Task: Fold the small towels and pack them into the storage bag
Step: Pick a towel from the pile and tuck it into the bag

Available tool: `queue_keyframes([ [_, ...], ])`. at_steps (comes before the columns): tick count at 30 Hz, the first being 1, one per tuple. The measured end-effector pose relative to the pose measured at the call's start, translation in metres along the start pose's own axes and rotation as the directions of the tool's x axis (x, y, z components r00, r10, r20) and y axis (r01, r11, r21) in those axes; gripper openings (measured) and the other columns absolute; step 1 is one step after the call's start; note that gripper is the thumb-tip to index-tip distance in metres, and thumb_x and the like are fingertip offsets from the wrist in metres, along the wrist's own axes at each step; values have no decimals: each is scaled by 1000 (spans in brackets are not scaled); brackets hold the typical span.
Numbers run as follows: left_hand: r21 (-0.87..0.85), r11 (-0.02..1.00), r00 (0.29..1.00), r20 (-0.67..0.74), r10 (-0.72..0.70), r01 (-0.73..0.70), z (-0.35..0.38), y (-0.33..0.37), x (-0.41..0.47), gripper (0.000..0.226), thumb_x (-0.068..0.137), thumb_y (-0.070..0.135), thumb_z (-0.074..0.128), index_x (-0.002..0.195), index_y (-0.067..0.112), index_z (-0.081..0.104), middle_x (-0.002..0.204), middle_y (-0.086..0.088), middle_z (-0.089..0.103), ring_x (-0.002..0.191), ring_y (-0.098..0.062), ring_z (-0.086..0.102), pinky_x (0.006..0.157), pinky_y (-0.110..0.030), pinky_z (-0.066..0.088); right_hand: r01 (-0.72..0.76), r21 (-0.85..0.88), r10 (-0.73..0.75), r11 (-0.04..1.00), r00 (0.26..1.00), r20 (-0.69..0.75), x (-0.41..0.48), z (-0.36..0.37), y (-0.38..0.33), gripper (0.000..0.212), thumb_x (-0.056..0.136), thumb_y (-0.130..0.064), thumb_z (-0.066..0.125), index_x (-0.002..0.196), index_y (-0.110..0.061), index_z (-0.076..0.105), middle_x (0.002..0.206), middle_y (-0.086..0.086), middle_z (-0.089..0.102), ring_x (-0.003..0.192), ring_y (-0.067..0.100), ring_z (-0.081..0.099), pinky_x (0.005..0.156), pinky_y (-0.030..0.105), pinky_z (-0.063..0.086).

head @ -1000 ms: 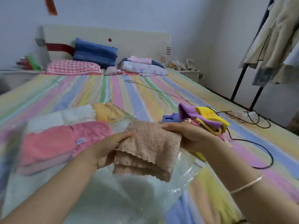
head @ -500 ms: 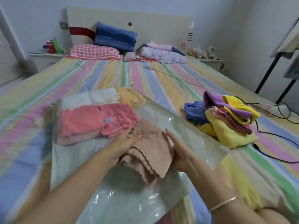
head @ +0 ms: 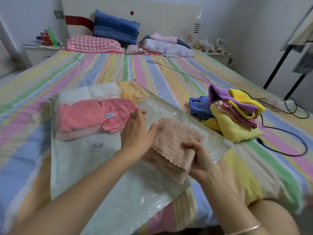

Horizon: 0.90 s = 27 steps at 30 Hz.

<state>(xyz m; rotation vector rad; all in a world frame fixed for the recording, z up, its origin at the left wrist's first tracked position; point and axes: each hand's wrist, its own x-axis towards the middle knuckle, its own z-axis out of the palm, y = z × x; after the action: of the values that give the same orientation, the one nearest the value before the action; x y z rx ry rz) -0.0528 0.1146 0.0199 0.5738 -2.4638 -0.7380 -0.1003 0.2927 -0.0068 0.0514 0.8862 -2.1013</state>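
A folded beige towel lies on top of the clear plastic storage bag on the bed. My right hand pinches the towel's near right corner. My left hand rests flat against the towel's left edge, fingers apart. Inside the bag's far end lie folded pink towels, white towels and a yellow one. A heap of unfolded towels in yellow, purple, blue and pink sits on the bed to the right of the bag.
A black cable loops on the striped bedsheet right of the heap. Pillows and folded bedding lie at the headboard. A garment rack leg stands at the right. A nightstand is at the far left.
The beige towel has come down from in front of me onto the bag and shifted right. My right hand moved to its near corner; my left hand now presses its left side.
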Motion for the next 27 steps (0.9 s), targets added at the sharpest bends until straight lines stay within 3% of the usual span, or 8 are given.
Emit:
queue_keyframes([
  [2,-45,996,994,-77,75,-79,5,12,-25,22,90,39,58,100,22,46,102,2,58,93,-21,58,68,-30,38,50,-43,-56,998,986,-155,-4,-8,-12,38,84,-2,48,120,2,56,112,23,67,103,37,63,90,50,49],
  [5,56,968,915,343,211,-244,26,22,-63,20,84,45,61,83,28,51,96,5,64,95,-19,61,72,-29,41,97,-53,-107,994,966,-236,-12,-19,-28,33,87,-1,43,117,1,57,111,22,69,101,35,66,89,49,52],
  [10,230,860,730,650,211,-455,46,24,-74,58,66,64,71,95,21,45,108,-1,48,103,-20,44,73,-34,36,144,-68,-157,987,950,-271,-25,-30,-44,31,87,1,42,113,-1,57,105,19,71,85,33,72,73,48,59],
  [13,270,806,706,667,239,-528,45,31,-73,46,69,46,72,96,13,56,106,-6,55,98,-25,53,74,-33,42,153,-85,-171,985,941,-291,-30,-34,-47,30,86,1,42,113,-1,57,111,18,68,89,33,71,78,45,58],
  [18,153,906,747,628,218,-393,36,32,-54,17,73,13,61,79,10,76,83,-7,74,83,-25,68,71,-25,49,199,-71,-212,977,927,-311,-42,-35,-57,29,87,1,40,111,0,57,113,18,66,104,32,63,89,46,50],
  [21,130,946,777,609,160,-297,31,23,-45,14,75,14,64,80,12,77,78,0,75,79,-17,68,68,-21,46,208,-57,-216,976,927,-308,-47,-33,-59,33,86,0,41,115,0,57,119,18,65,108,32,62,91,46,49],
  [24,37,990,747,660,79,-137,27,15,-39,12,75,16,70,65,11,73,49,2,61,50,-11,58,57,-20,45,216,-65,-226,974,934,-278,-51,-25,-58,39,86,0,40,122,1,54,123,19,63,109,33,62,91,47,49],
  [27,-71,990,682,730,-33,123,20,11,-35,9,74,21,80,79,13,78,68,-4,66,62,-13,59,62,-23,53,239,-68,-249,969,936,-250,-57,-21,-60,40,87,0,40,124,1,54,124,20,62,111,34,61,91,47,49],
])
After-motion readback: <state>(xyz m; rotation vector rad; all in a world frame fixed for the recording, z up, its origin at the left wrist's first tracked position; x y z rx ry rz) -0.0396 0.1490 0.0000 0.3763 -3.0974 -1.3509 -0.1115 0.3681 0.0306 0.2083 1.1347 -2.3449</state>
